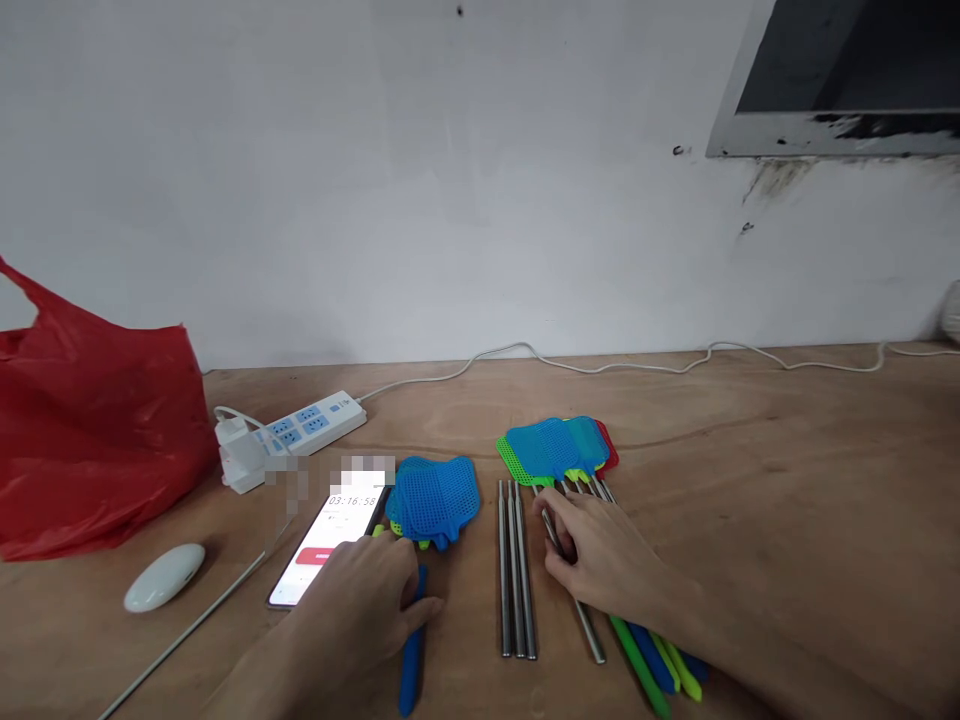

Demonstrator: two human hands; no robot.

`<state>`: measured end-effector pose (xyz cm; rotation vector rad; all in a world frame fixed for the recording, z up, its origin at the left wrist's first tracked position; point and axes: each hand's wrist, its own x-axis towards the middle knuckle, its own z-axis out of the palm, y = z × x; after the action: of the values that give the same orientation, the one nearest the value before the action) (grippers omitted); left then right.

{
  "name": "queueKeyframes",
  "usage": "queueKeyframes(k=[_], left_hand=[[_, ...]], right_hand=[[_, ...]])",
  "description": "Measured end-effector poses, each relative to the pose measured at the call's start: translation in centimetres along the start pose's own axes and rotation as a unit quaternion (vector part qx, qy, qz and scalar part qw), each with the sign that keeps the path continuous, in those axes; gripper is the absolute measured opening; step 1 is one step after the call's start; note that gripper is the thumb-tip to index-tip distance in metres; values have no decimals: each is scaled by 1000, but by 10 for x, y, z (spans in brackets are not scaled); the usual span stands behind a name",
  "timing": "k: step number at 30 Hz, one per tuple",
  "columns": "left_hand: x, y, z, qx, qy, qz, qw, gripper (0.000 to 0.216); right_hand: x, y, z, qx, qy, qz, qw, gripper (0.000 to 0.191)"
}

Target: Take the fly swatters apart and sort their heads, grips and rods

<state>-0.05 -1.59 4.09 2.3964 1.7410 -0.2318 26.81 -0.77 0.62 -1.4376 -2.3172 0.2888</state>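
My left hand lies palm down over a blue handle, fingers curled beside a pile of blue swatter heads. My right hand rests on several assembled fly swatters, fingertips pinching one metal rod. Their blue, green and red heads fan out toward the wall. Coloured handles stick out under my right wrist. Three loose metal rods lie side by side between my hands.
A phone showing a timer lies left of the blue heads. A white power strip with a cable, a red plastic bag, a white oval object and a thin metal rod occupy the wooden table's left side.
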Motion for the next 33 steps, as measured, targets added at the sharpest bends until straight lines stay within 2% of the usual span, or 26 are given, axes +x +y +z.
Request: queueKeyframes(k=[4,7,10,13,17,20,28,33], left_hand=[[-2,1,2,-6,11,13,1000,17],[-3,7,-1,-31,11,45,998,21],[-3,14,-6,-76,7,98,992,30],[-1,19,-8,-102,33,141,984,27],[-1,20,-5,-94,64,188,976,23],[-1,20,0,-82,74,205,973,24],[7,20,9,-31,90,220,971,15],[7,22,9,-33,93,221,970,14]], right_hand=[[2,3,1,104,34,20,994,28],[6,5,1,248,83,41,964,28],[10,7,-2,439,107,85,888,35],[13,6,-8,579,98,125,799,48],[14,2,-13,690,100,171,697,32],[14,0,-12,732,112,183,647,31],[14,5,-7,770,149,198,589,28],[14,5,-10,761,144,187,604,27]])
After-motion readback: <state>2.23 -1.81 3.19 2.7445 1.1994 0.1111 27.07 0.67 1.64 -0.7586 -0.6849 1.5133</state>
